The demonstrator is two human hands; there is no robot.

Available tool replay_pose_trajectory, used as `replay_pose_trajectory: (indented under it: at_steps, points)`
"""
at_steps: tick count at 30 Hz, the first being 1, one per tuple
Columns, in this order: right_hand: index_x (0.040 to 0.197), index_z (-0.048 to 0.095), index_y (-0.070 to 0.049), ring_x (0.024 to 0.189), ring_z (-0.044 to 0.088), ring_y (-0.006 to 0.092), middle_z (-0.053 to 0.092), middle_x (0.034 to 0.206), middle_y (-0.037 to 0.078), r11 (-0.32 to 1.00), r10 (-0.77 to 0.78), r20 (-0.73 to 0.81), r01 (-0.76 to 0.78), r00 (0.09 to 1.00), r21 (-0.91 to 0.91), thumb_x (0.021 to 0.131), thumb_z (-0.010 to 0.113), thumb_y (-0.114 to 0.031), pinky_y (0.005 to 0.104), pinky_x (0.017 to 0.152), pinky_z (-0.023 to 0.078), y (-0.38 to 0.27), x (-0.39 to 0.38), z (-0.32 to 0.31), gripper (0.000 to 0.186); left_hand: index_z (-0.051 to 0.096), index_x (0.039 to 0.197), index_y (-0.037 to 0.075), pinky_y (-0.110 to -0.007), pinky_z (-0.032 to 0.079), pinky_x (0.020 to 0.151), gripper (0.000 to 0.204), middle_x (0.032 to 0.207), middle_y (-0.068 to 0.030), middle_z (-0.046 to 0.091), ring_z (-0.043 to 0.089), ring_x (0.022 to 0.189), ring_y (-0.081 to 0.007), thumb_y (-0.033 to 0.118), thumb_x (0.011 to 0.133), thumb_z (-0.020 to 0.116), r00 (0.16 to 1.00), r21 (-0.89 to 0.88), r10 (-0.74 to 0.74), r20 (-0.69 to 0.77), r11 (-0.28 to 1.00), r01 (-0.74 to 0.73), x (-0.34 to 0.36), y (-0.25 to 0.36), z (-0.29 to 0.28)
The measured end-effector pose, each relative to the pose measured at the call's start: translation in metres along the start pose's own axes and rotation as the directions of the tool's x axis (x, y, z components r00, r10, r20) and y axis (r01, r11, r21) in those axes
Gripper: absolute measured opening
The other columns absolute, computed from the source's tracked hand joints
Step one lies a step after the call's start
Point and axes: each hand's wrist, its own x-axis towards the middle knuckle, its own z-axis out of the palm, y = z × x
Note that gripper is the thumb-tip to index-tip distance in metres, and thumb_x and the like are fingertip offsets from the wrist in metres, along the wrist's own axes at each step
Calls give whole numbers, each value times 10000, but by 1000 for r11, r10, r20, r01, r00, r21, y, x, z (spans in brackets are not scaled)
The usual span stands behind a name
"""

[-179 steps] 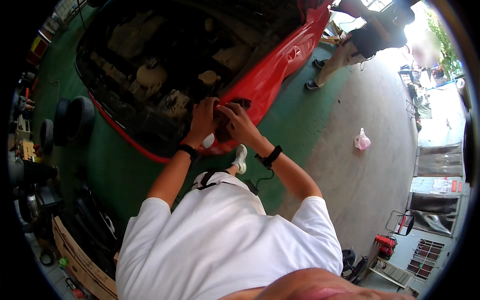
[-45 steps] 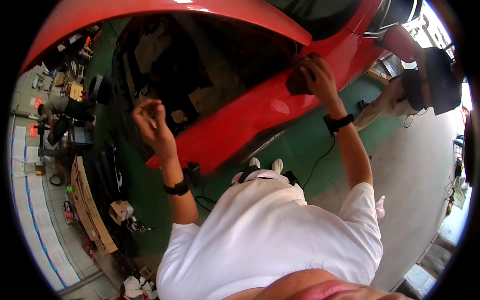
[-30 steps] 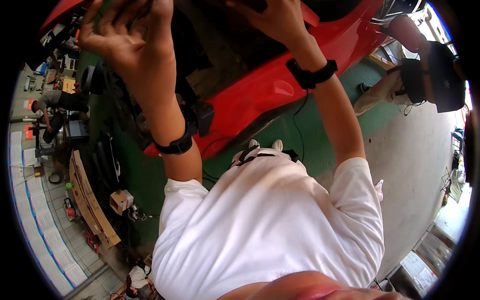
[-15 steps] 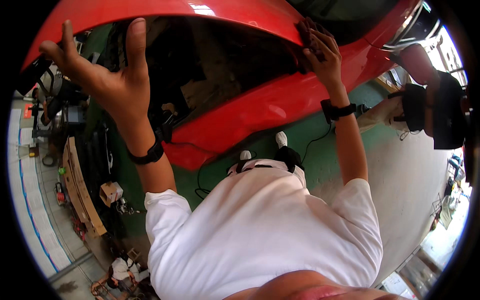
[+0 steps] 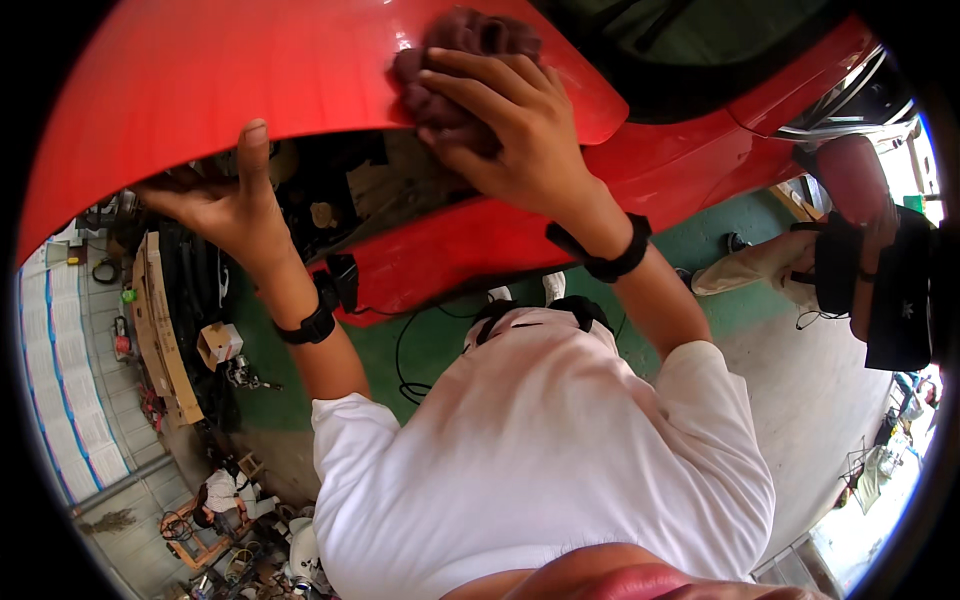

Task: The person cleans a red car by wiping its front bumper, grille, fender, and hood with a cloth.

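Right hand (image 5: 525, 135) has moved across the red hood (image 5: 250, 65), holding maroon cloth (image 5: 465, 32); left hand (image 5: 232, 208), wide, seems underneath.

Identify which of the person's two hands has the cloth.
The right hand, laid over the maroon cloth on the red hood; the left hand, at the hood's edge, has none.

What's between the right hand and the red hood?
A bunched dark maroon cloth. The head view shows it under the fingers of the right hand, against the upper face of the red hood.
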Motion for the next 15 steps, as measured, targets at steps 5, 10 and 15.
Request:
replay_pose_trajectory:
  at_steps: [5, 10, 15]
  points:
    - [1140, 760, -126, 1184, 589, 314, 644, 1380, 49, 954, 11, 135, -51, 991, 297, 837, 759, -255, 434, 1018, 452, 37, 11, -5, 329, 337, 1494, 48, -451, 385, 1170, 940, 1490, -104, 436, 461, 1367, -251, 333, 795, 898, 982, -168, -172, 79, 969, 184, 0, -12, -10]
    - [1137, 744, -35, 1245, 613, 302, 641, 1390, 74, 951, 170, 200, -214, 965, 225, 884, 747, -126, 386, 1040, 486, 100, -18, -20, 269, 425, 1442, 25, -453, 412, 1134, 940, 1424, -86, 510, 501, 1330, -226, 494, 766, 878, 931, -216, -340, 129, 907, 361, -16, -34, -15]
    - [1140, 750, -62, 1157, 660, 331, 677, 1295, 103, 922, 358, 154, -375, 921, 100, 855, 769, -129, 386, 960, 544, 117, -63, -40, 294, 418, 1444, 23, -404, 400, 1127, 912, 1396, -66, 516, 508, 1303, -210, 403, 772, 903, 863, -400, -480, 157, 768, 500, -25, -38, -8]
